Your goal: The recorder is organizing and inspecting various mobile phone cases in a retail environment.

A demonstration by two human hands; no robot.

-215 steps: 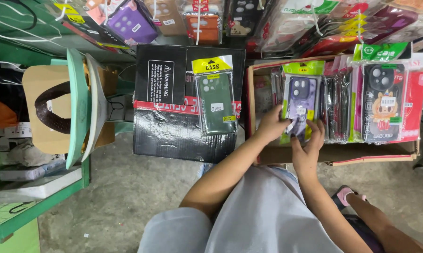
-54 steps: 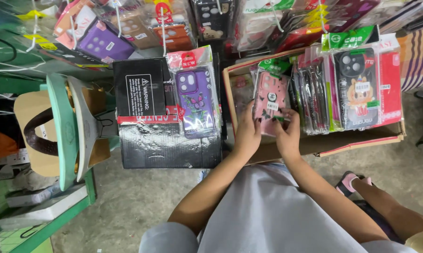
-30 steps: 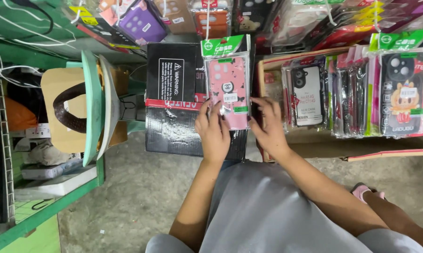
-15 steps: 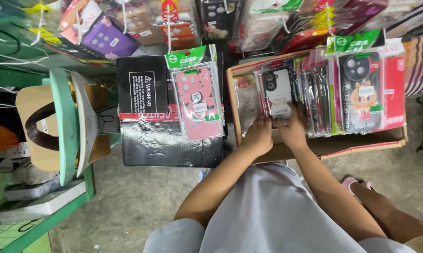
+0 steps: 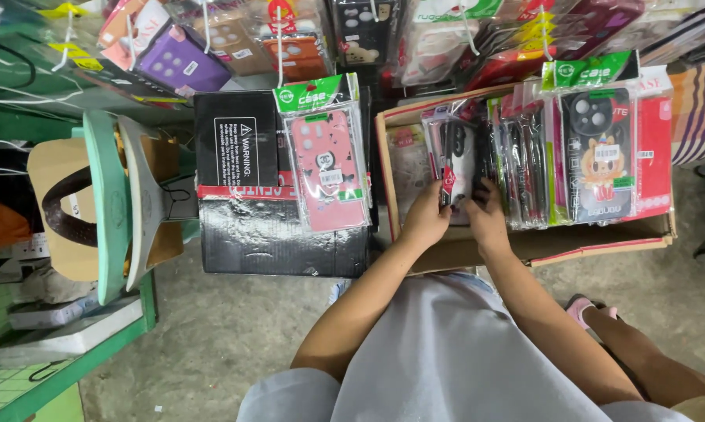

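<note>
The cardboard box [image 5: 462,250] on the floor holds upright packaged phone cases. Left of the box, a pink case [image 5: 327,168] lies on a black carton [image 5: 251,227]. In the box's left half, the left hand [image 5: 424,223] and right hand [image 5: 487,223] both clasp a clear-bagged case [image 5: 456,168], fingers around its lower edge. Tugging it could topple neighbouring packs, since they lean tightly together.

Pretty clearly this was a small phone-accessory shop or stall, since packaged phone cases [image 5: 327,168] hung on hooks everywhere and more filled a cardboard box [image 5: 603,246] on the concrete floor [image 5: 235,344].
</note>
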